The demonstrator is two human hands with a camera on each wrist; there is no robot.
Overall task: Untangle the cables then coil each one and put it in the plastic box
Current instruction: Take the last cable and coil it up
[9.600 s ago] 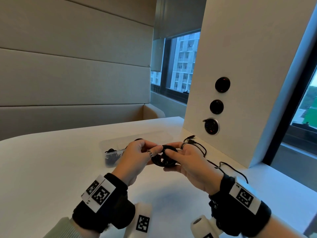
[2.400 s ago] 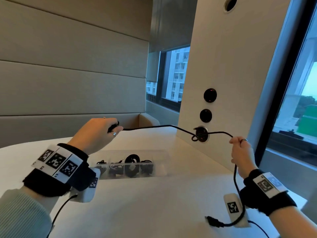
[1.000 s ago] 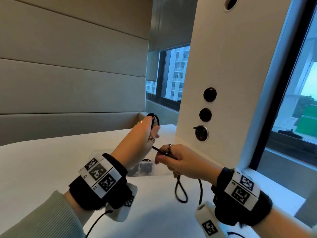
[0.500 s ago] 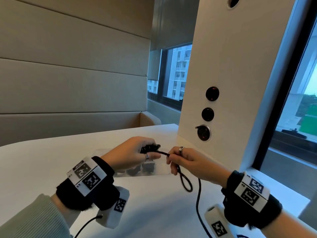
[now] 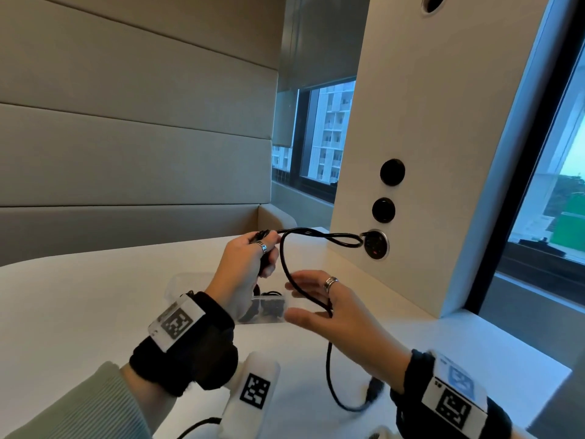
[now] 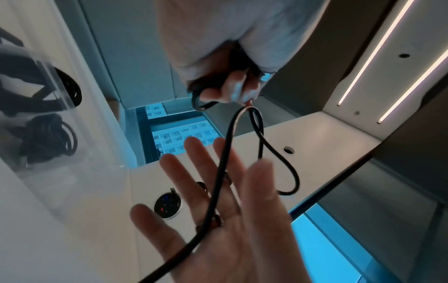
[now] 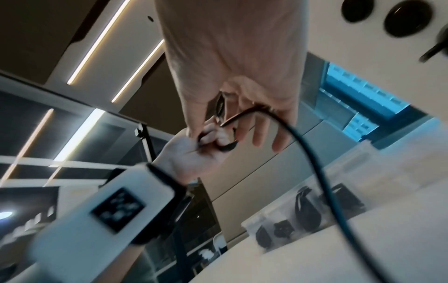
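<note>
A black cable (image 5: 286,264) is being wound in the air above the white table (image 5: 95,296). My left hand (image 5: 264,253) grips the gathered turns, which show in the left wrist view as a cable (image 6: 218,172) under the left hand (image 6: 230,92). One loop sticks out to the right. My right hand (image 5: 304,299) is flat with straight fingers, and the cable lies across its palm (image 6: 230,229), then hangs down to a plug (image 5: 373,388). The clear plastic box (image 5: 275,304) with coiled cables stands behind both hands, partly hidden.
A white pillar (image 5: 443,153) with round black sockets (image 5: 375,245) rises just right of the hands, with a window beyond it. A padded wall runs along the back. The box (image 7: 303,210) holds several dark coils in its compartments.
My right hand has let go of its pinch and spread flat under the cable. The left hand rose a little, and a new loop now stands out toward the pillar.
</note>
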